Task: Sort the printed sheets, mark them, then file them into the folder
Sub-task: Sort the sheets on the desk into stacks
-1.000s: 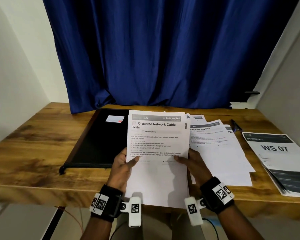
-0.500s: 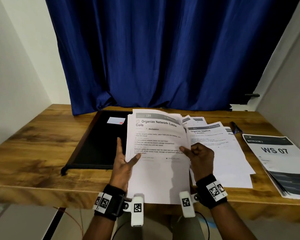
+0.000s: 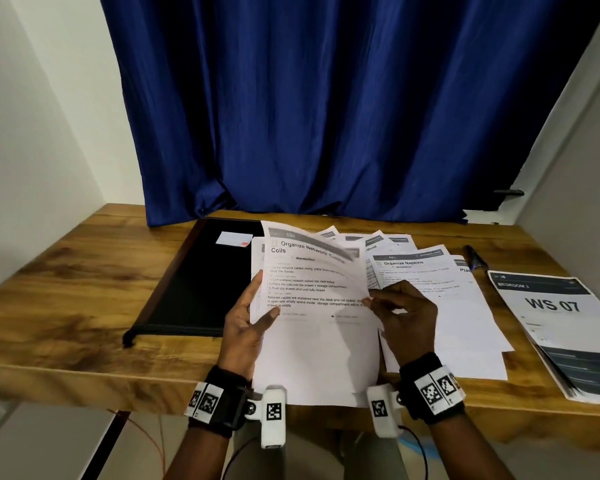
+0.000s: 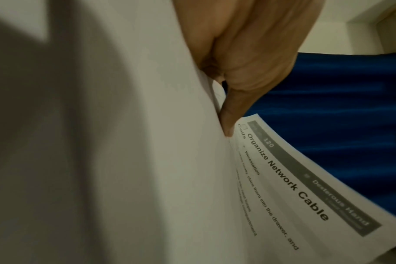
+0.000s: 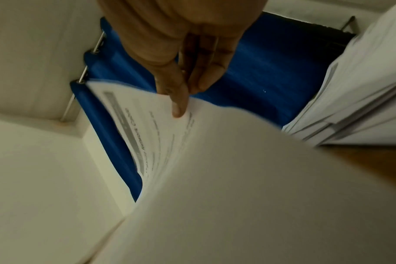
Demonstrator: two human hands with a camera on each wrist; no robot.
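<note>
I hold a stack of printed sheets [image 3: 319, 358] over the table's front edge. Its top sheet [image 3: 309, 271], headed "Organize Network Cable Coils", bows upward along its right side. My left hand [image 3: 262, 299] holds the stack's left edge, thumb on top and fingers behind. The left wrist view shows that thumb [image 4: 228, 125] pressed onto the paper beside the heading [image 4: 289, 180]. My right hand [image 3: 373, 301] pinches the top sheet's right edge; the right wrist view shows its fingers [image 5: 181, 100] on the curled sheet [image 5: 161, 139]. The black folder [image 3: 201, 282] lies shut on the left.
More printed sheets [image 3: 440, 306] lie fanned out right of my hands. A pen [image 3: 475, 258] lies behind them, and a stapled "WS 07" set [image 3: 561, 327] lies at the far right. A blue curtain [image 3: 326, 116] hangs behind the wooden table [image 3: 66, 299].
My right hand has pulled the top sheet's right edge up, so it now bows. My left thumb, spread away half a second ago, is back on the stack.
</note>
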